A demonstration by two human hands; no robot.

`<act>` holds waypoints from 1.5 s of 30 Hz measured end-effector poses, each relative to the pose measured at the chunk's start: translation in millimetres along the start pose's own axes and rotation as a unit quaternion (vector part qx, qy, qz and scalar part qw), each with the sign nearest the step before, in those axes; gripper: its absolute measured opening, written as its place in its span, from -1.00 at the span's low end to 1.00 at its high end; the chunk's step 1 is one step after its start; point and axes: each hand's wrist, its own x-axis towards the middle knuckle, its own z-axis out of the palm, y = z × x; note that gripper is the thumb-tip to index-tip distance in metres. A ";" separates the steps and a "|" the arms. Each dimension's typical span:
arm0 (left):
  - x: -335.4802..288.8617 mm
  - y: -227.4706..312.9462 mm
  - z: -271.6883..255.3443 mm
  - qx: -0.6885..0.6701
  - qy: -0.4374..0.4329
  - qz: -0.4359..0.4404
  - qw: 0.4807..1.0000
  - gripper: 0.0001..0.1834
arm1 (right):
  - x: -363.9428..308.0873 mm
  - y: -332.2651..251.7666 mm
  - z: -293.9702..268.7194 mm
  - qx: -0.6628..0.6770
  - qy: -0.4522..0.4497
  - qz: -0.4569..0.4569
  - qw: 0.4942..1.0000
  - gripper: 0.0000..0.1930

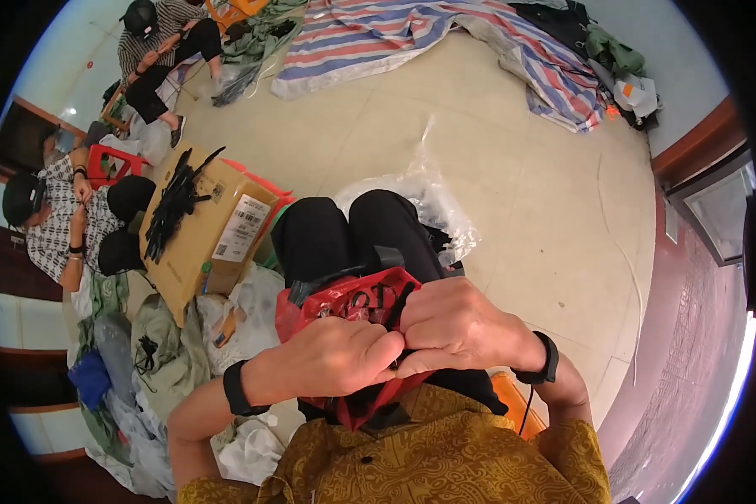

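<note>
Over my lap, my left hand (341,356) and my right hand (458,326) meet with their fingertips pinched together. A narrow black strip (400,306) sticks up beside my right fingers, and its lower end disappears between the hands. My right hand seems closed on this strip. My left hand is closed too, its thumb against the right one; what it pinches is hidden by the fingers. Beneath both hands a red plastic bag (334,304) with dark print lies across my black-trousered thighs.
Ahead to the left stands a cardboard box (218,181) topped by a pile of black strips (175,202). Two people sit working at the left. Clear plastic sheeting (416,181) lies beyond my knees, a striped tarp (370,42) farther off. Green cloth (170,336) is heaped at left.
</note>
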 end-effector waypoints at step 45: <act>18.8 6.0 0.5 -0.196 0.137 -0.076 0.968 -0.67 | -31.8 5.3 5.4 0.433 0.133 0.149 0.879 -0.89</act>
